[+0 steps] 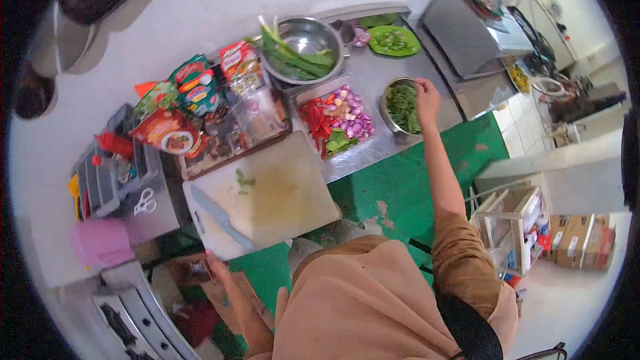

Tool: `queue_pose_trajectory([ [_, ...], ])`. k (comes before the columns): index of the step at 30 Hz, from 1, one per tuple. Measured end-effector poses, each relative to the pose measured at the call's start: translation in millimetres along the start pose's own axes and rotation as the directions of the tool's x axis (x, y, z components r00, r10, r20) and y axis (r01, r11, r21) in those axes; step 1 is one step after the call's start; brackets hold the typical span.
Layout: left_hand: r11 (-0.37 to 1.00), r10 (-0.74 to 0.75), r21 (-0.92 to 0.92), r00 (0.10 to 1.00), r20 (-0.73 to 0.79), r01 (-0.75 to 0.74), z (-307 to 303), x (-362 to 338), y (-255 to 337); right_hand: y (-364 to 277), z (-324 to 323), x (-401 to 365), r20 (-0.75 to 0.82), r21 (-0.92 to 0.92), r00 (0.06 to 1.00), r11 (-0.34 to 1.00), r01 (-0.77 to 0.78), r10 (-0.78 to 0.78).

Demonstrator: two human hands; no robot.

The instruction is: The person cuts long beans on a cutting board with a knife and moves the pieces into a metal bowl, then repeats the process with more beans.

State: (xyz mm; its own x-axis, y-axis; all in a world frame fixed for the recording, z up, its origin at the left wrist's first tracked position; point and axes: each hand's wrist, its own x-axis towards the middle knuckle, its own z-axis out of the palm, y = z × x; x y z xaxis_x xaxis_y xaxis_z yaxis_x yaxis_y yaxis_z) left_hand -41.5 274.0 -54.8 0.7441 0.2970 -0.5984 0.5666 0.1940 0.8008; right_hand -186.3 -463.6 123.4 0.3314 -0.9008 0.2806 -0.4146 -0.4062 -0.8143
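Note:
My right hand (427, 98) is at the right rim of a steel bowl (385, 115) of cut green vegetables (402, 103). Its fingers are curled together over the bowl; I cannot tell what they hold. Low on the left, my left hand (217, 269) is just below the near corner of a white cutting board (293, 180), its fingers mostly hidden. On the board lie a knife (220, 217) and a few green pieces (244, 181). Between board and bowl, a tray (325, 155) holds red chillies (317, 120), shallots (357, 122) and green slices (341, 141).
Behind stand a large steel bowl (268, 70) with spring onions (287, 50) and a green plate (412, 51) of chopped greens. Seasoning packets (199, 97) fill a tray on the left. White scissors (145, 201) and a pink container (103, 241) sit further left, above a stove (143, 310).

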Motion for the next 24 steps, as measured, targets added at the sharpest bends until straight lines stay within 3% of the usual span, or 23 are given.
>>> queue_pose_trajectory([
  [1,0.998,0.054,-0.005,0.997,-0.057,-0.055,21.4,-19.7,2.9,-28.6,10.3,-15.6,-0.040,-0.027,0.994,0.994,0.104,-0.105],
  [2,0.994,0.109,-0.007,0.986,-0.125,-0.110,19.7,-34.0,4.7,-49.6,25.4,-32.1,0.007,0.002,0.993,0.993,0.114,-0.114],
  [4,0.922,0.352,0.183,0.935,-0.033,-0.341,-34.9,58.5,-50.4,-84.7,60.2,-73.7,0.204,0.154,0.958,0.973,0.172,-0.202],
  [5,0.900,0.376,0.236,0.927,0.003,-0.366,-44.8,81.9,-71.9,-100.2,82.5,-101.3,0.340,0.196,0.914,0.967,0.162,-0.222],
  [6,0.875,0.393,0.286,0.918,0.048,-0.390,-48.3,95.4,-76.8,-116.3,104.5,-130.9,0.460,0.232,0.854,0.961,0.150,-0.244],
  [7,0.919,0.316,0.250,0.949,-0.009,-0.303,-32.4,62.7,-56.9,-117.2,134.7,-164.4,0.560,0.302,0.768,0.940,0.159,-0.310],
  [8,0.954,0.235,0.205,0.970,-0.067,-0.217,-5.5,14.3,-24.6,-127.4,157.6,-193.7,0.714,0.259,0.624,0.948,0.188,-0.318],
  [9,0.965,0.213,0.190,0.961,-0.176,-0.180,18.9,-18.6,-3.3,-112.1,193.4,-225.8,0.618,0.435,0.514,0.803,0.408,-0.595],
  [11,0.961,0.241,0.175,0.959,-0.148,-0.215,8.2,-0.2,-18.5,-129.7,226.8,-268.1,0.747,0.473,0.365,0.830,0.295,-0.555],
  [12,0.954,0.269,0.162,0.958,-0.104,-0.250,2.4,7.8,-24.1,-140.9,239.2,-281.9,0.748,0.482,0.351,0.825,0.295,-0.563],
  [14,0.959,0.269,0.124,0.957,-0.111,-0.255,-1.4,15.1,-31.5,-160.0,260.2,-302.3,0.725,0.384,0.326,0.748,0.540,-0.607],
  [15,0.944,0.288,0.217,0.943,-0.165,-0.250,-10.8,39.8,-56.2,-165.2,263.1,-309.4,0.723,0.394,0.319,0.745,0.538,-0.613],
  [17,0.931,0.272,0.299,0.945,-0.185,-0.209,-13.8,40.2,-58.2,-171.5,266.2,-324.8,0.507,0.320,0.319,0.518,0.793,-0.801],
  [18,0.922,0.280,0.324,0.943,-0.178,-0.212,-0.8,12.6,-36.1,-169.8,271.5,-326.9,0.508,0.325,0.316,0.518,0.791,-0.801],
  [20,0.901,0.296,0.374,0.941,-0.165,-0.218,32.6,-54.2,19.4,-157.5,285.0,-323.7,0.710,0.335,0.149,0.516,0.789,-0.689],
  [24,0.894,0.179,0.440,0.967,-0.181,-0.083,25.0,-51.5,18.9,-141.4,300.4,-317.8,0.709,0.381,0.029,0.417,0.826,-0.705],
])
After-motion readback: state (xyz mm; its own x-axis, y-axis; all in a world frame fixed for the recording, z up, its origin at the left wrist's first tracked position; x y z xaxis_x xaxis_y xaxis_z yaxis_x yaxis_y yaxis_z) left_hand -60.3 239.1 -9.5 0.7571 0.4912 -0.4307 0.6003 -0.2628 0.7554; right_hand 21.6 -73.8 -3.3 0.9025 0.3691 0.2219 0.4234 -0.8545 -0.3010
